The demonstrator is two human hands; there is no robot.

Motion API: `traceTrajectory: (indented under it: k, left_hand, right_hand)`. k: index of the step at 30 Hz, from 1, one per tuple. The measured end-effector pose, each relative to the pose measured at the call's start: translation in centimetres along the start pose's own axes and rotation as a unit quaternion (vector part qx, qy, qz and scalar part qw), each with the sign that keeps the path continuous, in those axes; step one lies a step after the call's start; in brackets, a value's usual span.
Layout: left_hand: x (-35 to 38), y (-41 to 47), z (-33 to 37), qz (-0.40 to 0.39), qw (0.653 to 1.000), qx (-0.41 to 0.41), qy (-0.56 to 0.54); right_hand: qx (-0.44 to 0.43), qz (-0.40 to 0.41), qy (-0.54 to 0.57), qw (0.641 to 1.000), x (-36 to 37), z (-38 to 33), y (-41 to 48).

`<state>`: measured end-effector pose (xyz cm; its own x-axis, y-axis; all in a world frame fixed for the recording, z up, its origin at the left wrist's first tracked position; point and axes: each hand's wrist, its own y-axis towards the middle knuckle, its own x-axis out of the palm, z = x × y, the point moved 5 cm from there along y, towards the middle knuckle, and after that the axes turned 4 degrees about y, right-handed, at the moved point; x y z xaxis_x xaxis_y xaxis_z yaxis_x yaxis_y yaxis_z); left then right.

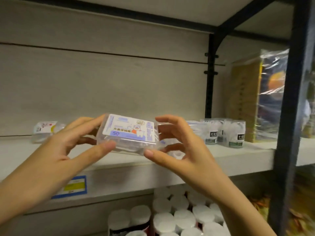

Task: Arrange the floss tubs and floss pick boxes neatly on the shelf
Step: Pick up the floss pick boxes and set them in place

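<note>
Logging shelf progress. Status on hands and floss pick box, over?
Left hand and right hand both hold floss pick box by its ends. Box over shelf, label up. Floss tubs right, another box left, both clear.

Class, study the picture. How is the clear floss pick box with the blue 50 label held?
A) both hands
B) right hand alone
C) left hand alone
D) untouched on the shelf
A: the left hand and right hand each hold one end of the floss pick box.

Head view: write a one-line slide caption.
Left hand and right hand hold a floss pick box over the shelf; floss tubs stand nearby.
</note>
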<state>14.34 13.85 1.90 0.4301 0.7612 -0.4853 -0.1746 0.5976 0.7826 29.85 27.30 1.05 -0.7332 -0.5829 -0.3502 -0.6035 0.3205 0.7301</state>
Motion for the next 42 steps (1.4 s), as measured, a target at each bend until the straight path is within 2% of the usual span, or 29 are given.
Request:
traceTrajectory:
  k: [5,10,13,15,17,22,29,37,40,42]
  left_hand:
    - [4.8,3.3,4.6,0.041,0.999,-0.013,-0.012]
    - [10.1,8.5,7.3,0.023,0.998,-0.050,-0.036]
    - [12.7,10.6,7.7,-0.025,0.995,-0.061,0.081]
    - [13.7,10.9,6.9,-0.087,0.974,-0.067,0.198]
    - [14.2,10.5,5.8,-0.128,0.955,-0.060,0.261]
    - [14.7,9.6,4.5,-0.127,0.947,-0.038,0.292]
    - [14.7,9.3,4.2,-0.106,0.955,-0.022,0.277]
    - [14.7,9.2,4.0,-0.110,0.955,-0.027,0.274]
    - [14.2,7.9,4.3,-0.110,0.959,-0.030,0.259]
    - [12.7,6.2,4.3,-0.062,0.972,-0.039,0.225]
  right_hand:
    - [-0.039,0.003,-0.043,0.998,-7.1,0.6,0.0]
    - [0.008,-0.022,-0.065,0.998,-13.5,2.6,2.2]
    - [0.043,-0.027,-0.105,0.993,-17.0,4.1,2.3]
    - [0.066,-0.025,-0.174,0.982,-19.1,5.1,1.5]
    - [0.090,-0.038,-0.251,0.963,-20.3,6.0,0.7]
    - [0.126,-0.123,-0.377,0.909,-19.1,8.3,0.6]
    - [0.177,-0.194,-0.364,0.894,-17.1,11.5,1.7]
    - [0.190,-0.277,-0.363,0.869,-16.2,11.9,1.7]
    - [0.142,-0.236,-0.397,0.876,-16.2,11.2,1.1]
    - [0.035,-0.149,-0.414,0.897,-15.6,8.8,0.3]
